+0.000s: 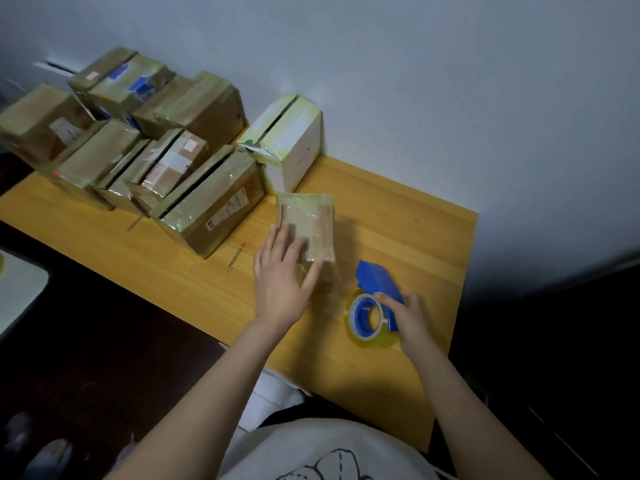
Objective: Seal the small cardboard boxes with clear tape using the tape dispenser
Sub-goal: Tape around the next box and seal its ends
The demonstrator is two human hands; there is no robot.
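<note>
- Left grip (282, 271) lies flat on the small box (311, 220), hiding the near left part of its top.
- Right grip (410, 318) wraps the tape dispenser (379, 277); the handle is covered, and only the blue guard and the roll show.
- Labels on the stacked boxes (207, 109), upper left: print too small and blurred to read.
- The leftmost box of that pile runs off the left edge.
- White thing (17, 285) at the left edge, cut off; cannot tell what it is.
- Shirt print (332, 462) is cut off by the bottom edge.
- Lower left corner: blurred pale shapes (48, 452) on the dark floor, unclear.
</note>
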